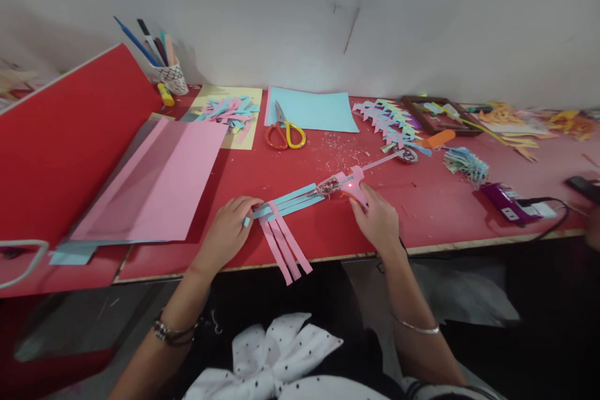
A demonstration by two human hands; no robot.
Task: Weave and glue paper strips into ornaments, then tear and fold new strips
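My right hand (379, 215) is wrapped round the handle of a pink hot glue gun (355, 186), whose small red light is lit. Its nozzle points left over the table, beside the right ends of some blue paper strips (297, 199). At the left ends of those strips, my left hand (230, 228) pinches the paper between its fingers. Pink paper strips (285, 244) cross the blue ones near my left fingertips and hang toward the table's front edge. A thin pink strip (382, 160) stretches beyond the glue gun to the right.
Scissors (285, 128) lie before a blue sheet (314, 109). Pink sheets (154, 178) rest at left, beneath a slanted red board (70, 131). A pen cup (172, 78) stands near the wall. Folded paper chains (389, 122), a brown frame (443, 115) and a purple extension socket (510, 203) lie at right.
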